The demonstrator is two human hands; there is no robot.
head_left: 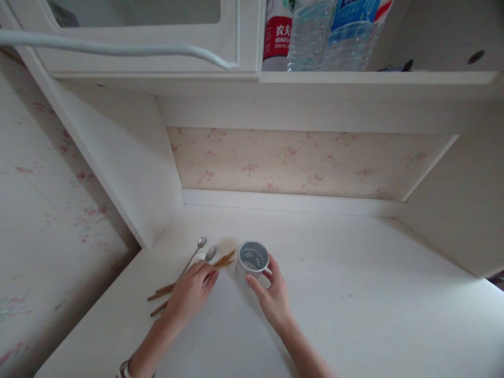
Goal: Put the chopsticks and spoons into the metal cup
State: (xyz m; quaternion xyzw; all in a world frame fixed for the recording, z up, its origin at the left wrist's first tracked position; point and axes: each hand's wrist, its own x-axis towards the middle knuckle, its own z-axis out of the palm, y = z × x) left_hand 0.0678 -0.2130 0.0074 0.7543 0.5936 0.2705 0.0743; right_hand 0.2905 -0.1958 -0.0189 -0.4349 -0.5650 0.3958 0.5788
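Observation:
Several brown wooden chopsticks lie in a loose bundle on the white surface, pointing toward the cup. My left hand is closed over their middle, fingers pinched on them, and hides part of their length. Beyond that hand two metal spoons rest, one with a long handle and another whose handle is mostly hidden, beside a small white item partly covered. A light grey utensil cup with holes in its bottom stands just right of the chopstick tips. My right hand grips its right side between thumb and fingers.
A white tabletop spreads under both hands, bounded by side panels and a floral-papered back wall. Overhead, a shelf edge carries several plastic bottles. A white cabinet door and a pale cable are at upper left.

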